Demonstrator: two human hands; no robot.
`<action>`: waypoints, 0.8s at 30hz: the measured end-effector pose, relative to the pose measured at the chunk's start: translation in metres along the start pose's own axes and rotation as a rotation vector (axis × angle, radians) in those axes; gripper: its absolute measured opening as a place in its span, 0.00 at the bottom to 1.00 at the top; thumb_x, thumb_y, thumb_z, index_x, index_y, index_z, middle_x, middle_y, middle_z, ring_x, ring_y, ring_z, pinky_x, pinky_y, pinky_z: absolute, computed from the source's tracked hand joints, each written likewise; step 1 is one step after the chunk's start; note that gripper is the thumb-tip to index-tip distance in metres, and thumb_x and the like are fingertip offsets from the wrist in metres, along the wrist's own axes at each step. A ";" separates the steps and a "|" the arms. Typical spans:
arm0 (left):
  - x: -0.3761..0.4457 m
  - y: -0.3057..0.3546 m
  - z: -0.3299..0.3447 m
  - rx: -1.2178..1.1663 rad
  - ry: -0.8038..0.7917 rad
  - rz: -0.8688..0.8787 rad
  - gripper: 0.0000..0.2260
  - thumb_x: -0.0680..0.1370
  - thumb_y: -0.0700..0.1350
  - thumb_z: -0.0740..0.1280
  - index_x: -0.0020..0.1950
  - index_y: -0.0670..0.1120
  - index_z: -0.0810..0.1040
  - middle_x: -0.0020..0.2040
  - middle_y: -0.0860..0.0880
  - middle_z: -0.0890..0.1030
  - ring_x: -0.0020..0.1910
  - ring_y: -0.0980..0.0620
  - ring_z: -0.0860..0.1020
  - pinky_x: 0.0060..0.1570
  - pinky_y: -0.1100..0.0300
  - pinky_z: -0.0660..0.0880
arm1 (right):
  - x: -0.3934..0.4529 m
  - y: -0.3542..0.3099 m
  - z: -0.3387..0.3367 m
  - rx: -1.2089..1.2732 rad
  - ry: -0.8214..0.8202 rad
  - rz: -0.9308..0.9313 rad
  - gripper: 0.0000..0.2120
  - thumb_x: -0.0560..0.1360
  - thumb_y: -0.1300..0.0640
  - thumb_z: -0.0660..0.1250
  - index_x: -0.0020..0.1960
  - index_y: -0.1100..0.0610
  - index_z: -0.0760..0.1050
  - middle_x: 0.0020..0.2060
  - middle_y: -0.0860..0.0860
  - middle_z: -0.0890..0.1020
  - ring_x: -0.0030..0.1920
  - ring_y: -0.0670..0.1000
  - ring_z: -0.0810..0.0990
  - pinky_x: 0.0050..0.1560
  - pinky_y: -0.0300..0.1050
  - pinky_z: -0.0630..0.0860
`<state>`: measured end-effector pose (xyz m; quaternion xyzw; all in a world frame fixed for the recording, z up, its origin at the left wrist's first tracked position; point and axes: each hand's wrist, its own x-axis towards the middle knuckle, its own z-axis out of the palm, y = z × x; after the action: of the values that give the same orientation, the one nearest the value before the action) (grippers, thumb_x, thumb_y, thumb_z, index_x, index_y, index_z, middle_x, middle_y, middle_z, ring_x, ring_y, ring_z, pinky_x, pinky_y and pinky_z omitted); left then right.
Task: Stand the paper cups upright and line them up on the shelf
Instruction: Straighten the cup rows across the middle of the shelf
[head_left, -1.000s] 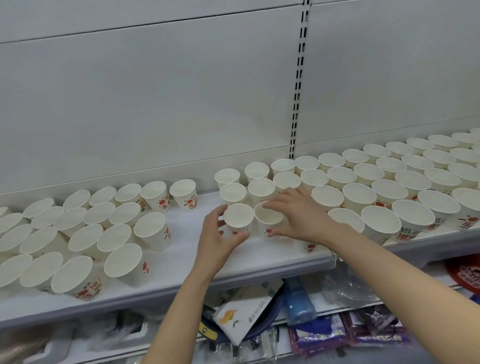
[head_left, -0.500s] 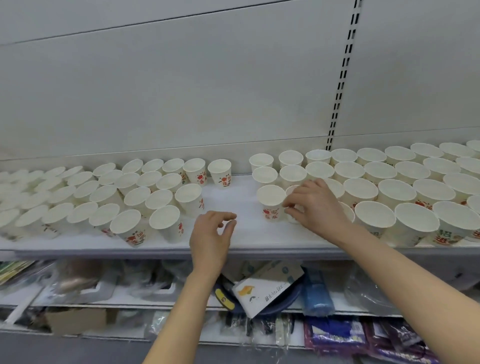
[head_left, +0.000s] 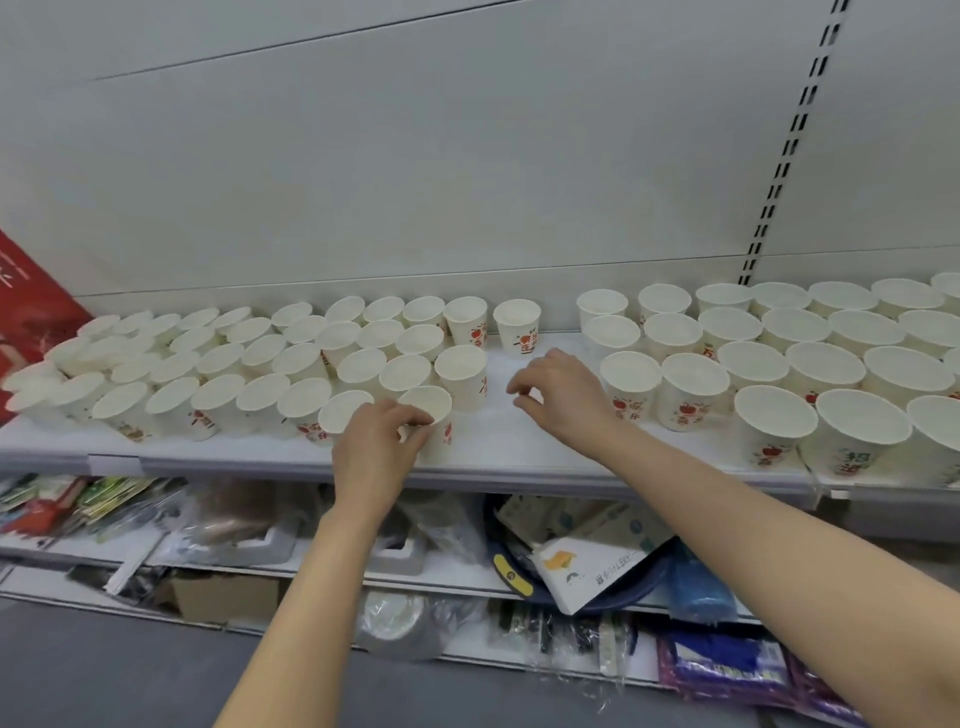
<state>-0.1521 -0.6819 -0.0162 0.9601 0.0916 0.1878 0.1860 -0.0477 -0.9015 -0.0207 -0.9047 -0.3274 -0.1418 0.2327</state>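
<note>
the left hand (head_left: 376, 449) pinches the near rim of a front-row paper cup (head_left: 430, 420) at the shelf (head_left: 519, 457) edge. the right hand (head_left: 563, 397) hovers loosely curled and empty over the bare gap just beside it. cups look light, thin-walled and easily crushed or tipped; hold gently low on the wall.

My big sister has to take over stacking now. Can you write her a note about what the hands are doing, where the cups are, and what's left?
Left hand: pinching the rim of the front cup at the right end of the left group.
Right hand: fingers loosely curled, holding nothing, over the bare gap in the shelf.
Done: all visible cups stand upright, in a left group and a right group.
Left: one lone cup stands at the back of the gap; fill the gap so the rows join.
</note>
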 end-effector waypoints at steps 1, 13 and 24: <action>0.000 -0.003 -0.003 -0.033 0.009 0.009 0.04 0.76 0.52 0.71 0.48 0.55 0.83 0.44 0.58 0.79 0.42 0.55 0.74 0.38 0.57 0.71 | 0.010 -0.004 0.004 -0.012 0.010 0.007 0.08 0.74 0.56 0.69 0.53 0.53 0.81 0.47 0.49 0.81 0.52 0.53 0.73 0.48 0.44 0.66; 0.018 -0.033 -0.018 -0.699 -0.122 -0.049 0.05 0.76 0.47 0.71 0.52 0.54 0.82 0.47 0.59 0.83 0.44 0.58 0.77 0.44 0.63 0.74 | 0.054 -0.025 0.026 -0.108 -0.075 0.032 0.05 0.73 0.56 0.68 0.47 0.52 0.82 0.42 0.48 0.82 0.52 0.54 0.71 0.54 0.48 0.65; 0.027 0.028 0.014 -0.847 -0.303 0.139 0.09 0.74 0.53 0.73 0.40 0.48 0.81 0.42 0.52 0.82 0.42 0.52 0.77 0.42 0.61 0.72 | -0.073 -0.008 -0.043 -0.011 0.212 0.284 0.01 0.72 0.56 0.71 0.43 0.50 0.81 0.36 0.46 0.81 0.41 0.51 0.75 0.45 0.47 0.64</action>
<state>-0.1185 -0.7052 -0.0088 0.8198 -0.0863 0.0782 0.5607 -0.1119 -0.9563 -0.0114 -0.9231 -0.1693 -0.2037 0.2787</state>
